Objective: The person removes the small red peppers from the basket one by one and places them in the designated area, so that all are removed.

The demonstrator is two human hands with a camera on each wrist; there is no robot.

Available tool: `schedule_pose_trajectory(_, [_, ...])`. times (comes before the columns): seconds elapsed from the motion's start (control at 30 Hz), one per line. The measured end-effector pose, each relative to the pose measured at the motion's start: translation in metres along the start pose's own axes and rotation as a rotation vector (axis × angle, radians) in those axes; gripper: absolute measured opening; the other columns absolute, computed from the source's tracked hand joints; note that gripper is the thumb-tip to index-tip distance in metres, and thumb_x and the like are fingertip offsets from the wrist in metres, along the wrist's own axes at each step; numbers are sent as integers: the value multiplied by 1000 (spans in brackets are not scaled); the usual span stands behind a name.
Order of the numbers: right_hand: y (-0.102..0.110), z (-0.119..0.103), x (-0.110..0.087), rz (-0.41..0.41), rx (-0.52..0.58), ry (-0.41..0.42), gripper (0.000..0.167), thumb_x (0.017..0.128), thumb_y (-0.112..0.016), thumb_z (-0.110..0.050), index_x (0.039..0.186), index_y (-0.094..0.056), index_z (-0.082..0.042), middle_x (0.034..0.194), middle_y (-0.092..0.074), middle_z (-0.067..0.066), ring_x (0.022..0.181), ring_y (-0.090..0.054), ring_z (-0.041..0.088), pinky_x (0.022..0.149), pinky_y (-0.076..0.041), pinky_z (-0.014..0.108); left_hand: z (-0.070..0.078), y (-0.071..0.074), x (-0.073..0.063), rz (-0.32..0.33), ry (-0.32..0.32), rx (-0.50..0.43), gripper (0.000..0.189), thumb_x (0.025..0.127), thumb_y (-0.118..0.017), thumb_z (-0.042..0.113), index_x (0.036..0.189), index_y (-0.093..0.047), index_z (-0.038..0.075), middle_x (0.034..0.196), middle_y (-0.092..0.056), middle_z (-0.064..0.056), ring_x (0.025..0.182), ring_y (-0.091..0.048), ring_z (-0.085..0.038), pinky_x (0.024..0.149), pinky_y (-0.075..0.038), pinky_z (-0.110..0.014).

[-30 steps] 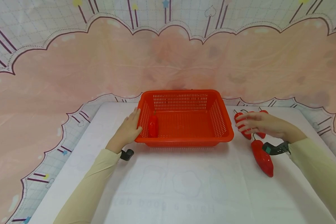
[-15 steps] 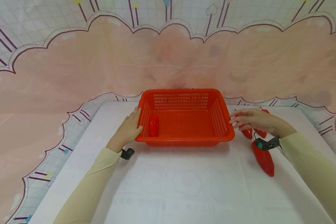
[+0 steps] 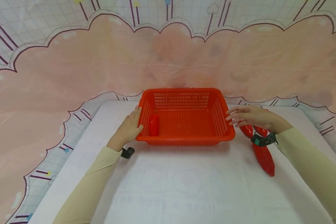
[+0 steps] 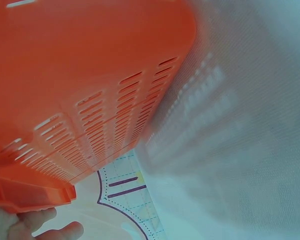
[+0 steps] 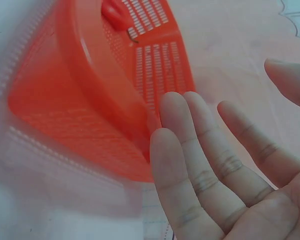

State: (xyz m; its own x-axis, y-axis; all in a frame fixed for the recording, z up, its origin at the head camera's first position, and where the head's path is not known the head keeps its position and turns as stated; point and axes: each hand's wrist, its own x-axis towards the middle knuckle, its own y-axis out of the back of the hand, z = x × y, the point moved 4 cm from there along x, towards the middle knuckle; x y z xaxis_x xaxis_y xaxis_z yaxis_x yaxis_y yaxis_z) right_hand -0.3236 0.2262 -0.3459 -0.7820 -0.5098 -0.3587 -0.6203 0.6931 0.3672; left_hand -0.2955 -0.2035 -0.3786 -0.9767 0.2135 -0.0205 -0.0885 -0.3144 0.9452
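A red plastic basket with slotted walls stands on the white tabletop. One red pepper lies inside it along the left wall. My left hand rests on the basket's left rim with its fingers extended; in the left wrist view its fingertips show beside the rim. At the right rim is my right hand, palm toward the basket, fingers spread, nothing held. Its fingertips overlap the rim in the right wrist view. Beneath and beyond this hand lie more red peppers, partly hidden by it.
A larger red pepper lies nearer on the right, its stem end behind the black wrist camera. The white tabletop extends in front of the basket. A patterned peach cloth rises behind it.
My right hand has moved left from over the peppers to the basket's right rim. The left hand stays at the left rim, and the basket keeps its place.
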Motion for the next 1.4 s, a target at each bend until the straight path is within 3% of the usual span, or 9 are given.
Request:
schedule_pose_trajectory(0.23, [-4,-11,8,-57,3,20,55,94,-54,-18,141,-34,2,125,-61,8,106,-63,16,90,-53,29,0,0,0,3,1,2,74,90,-43,19,150,-5,0,159,-3,-18,145,-15,-37,117,-13,-54])
schedule_pose_trajectory(0.5, [-11,-28,17,-52,-41,19,57,91,-58,-19,140,-35,-2,134,-52,18,114,-59,28,93,-52,33,-1,-1,0,7,5,-9,74,89,-43,19,151,-5,1,159,-4,-17,145,-15,-37,117,-12,-55])
schedule_pose_trajectory(0.83, [-20,-44,35,-102,-27,95,45,94,-53,-21,134,-43,-3,121,-63,3,109,-62,21,98,-49,40,1,0,-1,5,-5,-2,75,90,-44,19,150,-5,0,158,-4,-18,145,-15,-37,117,-13,-55])
schedule_pose_trajectory(1.1, [-28,-57,54,-119,-56,83,43,95,-51,-25,133,-46,-3,119,-64,7,107,-62,21,98,-49,39,1,-1,-1,3,-3,-12,75,90,-44,19,151,-4,1,158,-4,-18,145,-14,-37,117,-12,-55])
schedule_pose_trajectory(1.4, [-39,-67,75,-144,-4,112,39,95,-51,-23,129,-50,-3,115,-65,6,104,-63,22,100,-47,44,0,-2,-1,1,2,-12,76,90,-45,19,151,-3,2,159,-4,-17,145,-14,-37,118,-11,-54])
